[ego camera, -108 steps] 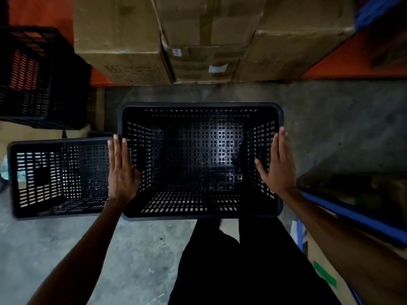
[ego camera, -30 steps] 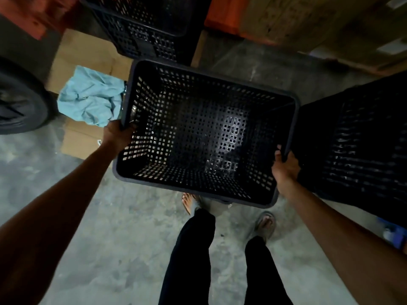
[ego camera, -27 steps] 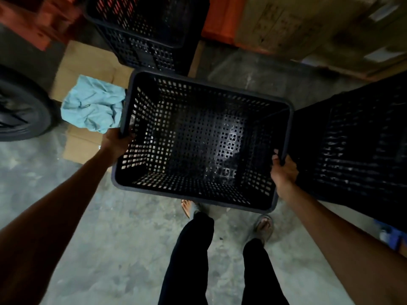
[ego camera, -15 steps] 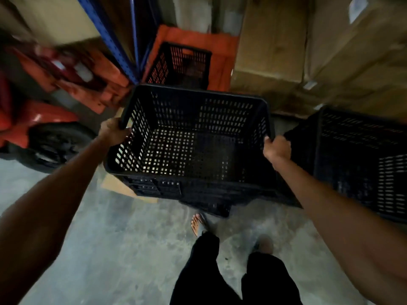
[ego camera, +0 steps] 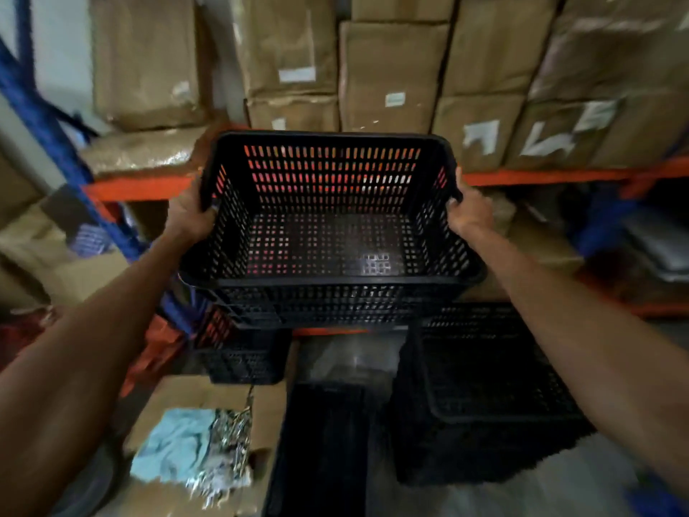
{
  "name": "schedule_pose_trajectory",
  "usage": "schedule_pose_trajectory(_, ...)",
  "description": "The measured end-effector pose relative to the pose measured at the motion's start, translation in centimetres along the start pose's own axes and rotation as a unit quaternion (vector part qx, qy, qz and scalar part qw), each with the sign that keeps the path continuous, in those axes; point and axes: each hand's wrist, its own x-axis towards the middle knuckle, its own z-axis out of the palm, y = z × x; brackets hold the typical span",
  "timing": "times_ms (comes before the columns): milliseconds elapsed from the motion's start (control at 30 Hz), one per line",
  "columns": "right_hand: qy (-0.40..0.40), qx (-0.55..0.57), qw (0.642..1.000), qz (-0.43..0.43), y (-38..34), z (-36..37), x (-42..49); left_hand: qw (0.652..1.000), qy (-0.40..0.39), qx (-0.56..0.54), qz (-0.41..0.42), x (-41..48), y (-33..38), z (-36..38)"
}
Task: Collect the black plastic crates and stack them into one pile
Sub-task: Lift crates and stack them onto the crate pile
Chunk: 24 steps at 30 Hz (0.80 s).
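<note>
I hold a black perforated plastic crate [ego camera: 328,233] in the air at chest height, its opening facing me and up. My left hand [ego camera: 188,214] grips its left rim and my right hand [ego camera: 468,210] grips its right rim. Below it on the floor at the right stands a second black crate [ego camera: 484,389]. A third black crate [ego camera: 238,352] sits lower left, partly hidden behind the held one. The picture is blurred by motion.
Brown cardboard boxes [ego camera: 391,76] fill an orange shelf beam [ego camera: 559,175] straight ahead, with a blue rack post [ego camera: 48,128] slanting at the left. Flat cardboard [ego camera: 208,397] with a light blue cloth [ego camera: 171,445] lies on the floor at lower left. A dark gap lies between cardboard and right crate.
I have lifted the crate from near the floor to chest height. My view has tilted up toward the shelves; the floor crates now lie below the held one.
</note>
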Motion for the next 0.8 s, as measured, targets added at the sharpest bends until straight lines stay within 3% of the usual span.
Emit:
schedule_pose_trajectory(200,0.045,-0.042,0.997,0.044,12.4,-10.8,3.5,0.996,-0.007,-0.028,0.084,-2.4,13.1,8.6)
schedule_pose_trajectory(367,0.024,-0.076,0.996,0.047,23.1,-16.0,6.7,0.997,-0.027,-0.043,0.062,-7.0,21.7,15.8)
schedule_pose_trajectory(600,-0.018,-0.055,0.997,0.045,34.3,-16.7,8.4,0.997,-0.076,0.004,0.012,-12.9,27.2,23.5)
schedule_pose_trajectory(800,-0.057,-0.038,0.995,0.071,39.1,-15.2,8.6,0.994,-0.107,0.001,0.014,-15.2,26.9,27.8)
